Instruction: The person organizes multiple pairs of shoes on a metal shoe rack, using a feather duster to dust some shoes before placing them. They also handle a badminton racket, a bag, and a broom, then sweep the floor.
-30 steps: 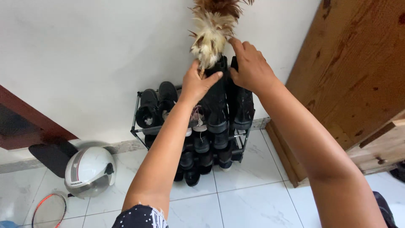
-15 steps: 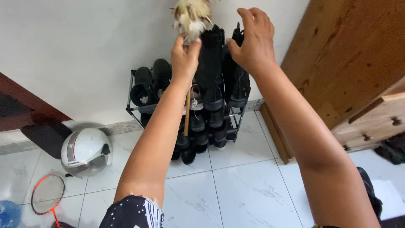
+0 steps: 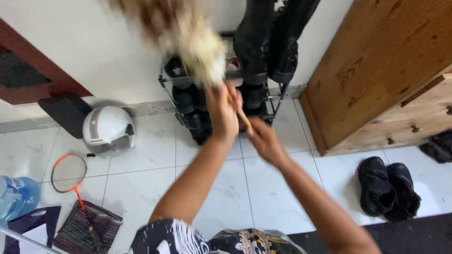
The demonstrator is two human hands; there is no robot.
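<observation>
A feather duster [image 3: 188, 37] with brown and cream feathers and a wooden stick is blurred in front of the shoe rack [image 3: 226, 89]. My left hand [image 3: 222, 110] grips the stick just below the feathers. My right hand [image 3: 263, 141] holds the lower end of the stick, a little below and to the right. Tall black boots [image 3: 273, 42] stand on the top shelf of the rack, right of the feathers. Dark shoes fill the lower shelves.
A white helmet [image 3: 109, 130] lies on the tiled floor left of the rack, beside a red badminton racket [image 3: 68, 171] and a blue water bottle [image 3: 16, 197]. A wooden cabinet [image 3: 381, 70] stands at the right, with a pair of black shoes [image 3: 388, 188] before it.
Both hands have come down from the boot tops. The right hand has let go of the boots and taken the duster stick. The view has dropped and shows more floor.
</observation>
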